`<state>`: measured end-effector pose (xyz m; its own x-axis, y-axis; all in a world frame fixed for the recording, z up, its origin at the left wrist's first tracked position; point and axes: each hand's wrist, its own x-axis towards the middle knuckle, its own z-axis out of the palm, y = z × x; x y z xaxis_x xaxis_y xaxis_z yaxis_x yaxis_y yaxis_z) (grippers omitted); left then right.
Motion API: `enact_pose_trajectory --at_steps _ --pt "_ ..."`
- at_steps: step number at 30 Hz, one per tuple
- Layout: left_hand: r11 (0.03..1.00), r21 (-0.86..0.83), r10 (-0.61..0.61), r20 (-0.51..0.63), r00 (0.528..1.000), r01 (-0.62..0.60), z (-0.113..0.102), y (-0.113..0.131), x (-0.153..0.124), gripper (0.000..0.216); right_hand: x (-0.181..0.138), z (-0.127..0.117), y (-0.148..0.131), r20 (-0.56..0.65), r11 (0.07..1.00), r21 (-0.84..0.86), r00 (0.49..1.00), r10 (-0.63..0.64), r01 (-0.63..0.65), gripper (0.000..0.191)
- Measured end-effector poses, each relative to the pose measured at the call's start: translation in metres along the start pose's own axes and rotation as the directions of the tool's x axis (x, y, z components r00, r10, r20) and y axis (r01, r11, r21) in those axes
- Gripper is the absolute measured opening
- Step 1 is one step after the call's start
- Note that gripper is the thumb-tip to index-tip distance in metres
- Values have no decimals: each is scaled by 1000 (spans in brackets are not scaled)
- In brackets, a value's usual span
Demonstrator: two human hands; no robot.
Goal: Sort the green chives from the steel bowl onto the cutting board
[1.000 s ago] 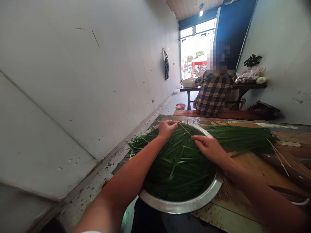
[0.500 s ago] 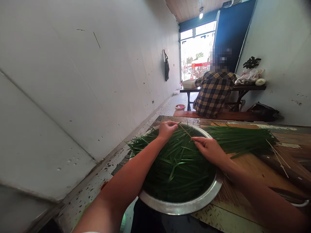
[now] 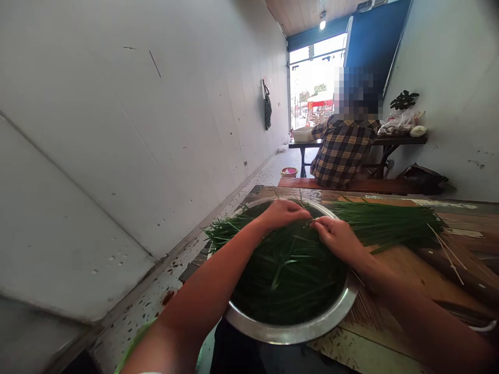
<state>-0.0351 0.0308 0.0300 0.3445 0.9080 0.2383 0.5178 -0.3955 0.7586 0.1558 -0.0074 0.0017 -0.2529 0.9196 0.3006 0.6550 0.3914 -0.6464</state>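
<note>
A wide metal bowl (image 3: 296, 327) full of long green chive leaves (image 3: 284, 270) sits at the near edge of a wooden table (image 3: 405, 270). My left hand (image 3: 284, 213) hovers over the far side of the bowl with fingers curled and pinched together. My right hand (image 3: 336, 235) is close beside it, fingers also pinched; a thin pale stick tip shows between the two hands. More chives (image 3: 390, 221) lie in a bundle on the table to the right of the bowl.
Thin wooden skewers (image 3: 448, 254) lie on the table at the right. A person in a plaid shirt (image 3: 343, 150) sits on a bench at another table further back. A white wall runs along the left; a spotted floor lies below it.
My left hand has moved right toward my right hand, closing the gap. The thin stick stretched between them earlier is now mostly hidden.
</note>
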Motion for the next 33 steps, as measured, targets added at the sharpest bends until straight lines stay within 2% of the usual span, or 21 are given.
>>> enact_pose_trajectory --at_steps 2,3,7,10,12,16,19,23,27,33 --pt "987 128 -67 -213 975 96 -4 -9 3 33 0 0 -1 18 999 -28 1000 22 -21 29" --pt "972 187 -88 -262 961 140 -5 -16 5 32 0 0 -2 36 998 -51 999 29 -27 29" --pt "903 378 -146 -174 974 203 2 -36 12 25 -1 1 -7 116 976 -217 993 34 -8 30" --pt "873 424 -188 -165 968 242 9 -33 14 18 -1 3 -9 134 953 -304 990 36 6 31" --pt "891 356 -221 -199 955 280 10 -26 14 17 0 4 -8 132 946 -325 991 32 13 32" --pt "938 19 -328 -264 907 345 6 -25 13 18 0 5 -4 120 952 -304 993 8 29 31" --pt "889 -215 -450 -257 855 403 2 -34 17 14 -1 5 -4 104 964 -264 995 -8 35 30" --pt "792 -416 -547 -156 823 448 0 -49 24 7 -3 4 -4 94 964 -262 995 -27 51 30" --pt "696 -547 -604 -95 792 465 0 -55 27 15 -4 4 -5 101 964 -259 994 -37 62 32" --pt "684 -580 -589 -81 804 442 -1 -46 21 27 -5 4 -5 115 974 -217 993 -36 60 32"
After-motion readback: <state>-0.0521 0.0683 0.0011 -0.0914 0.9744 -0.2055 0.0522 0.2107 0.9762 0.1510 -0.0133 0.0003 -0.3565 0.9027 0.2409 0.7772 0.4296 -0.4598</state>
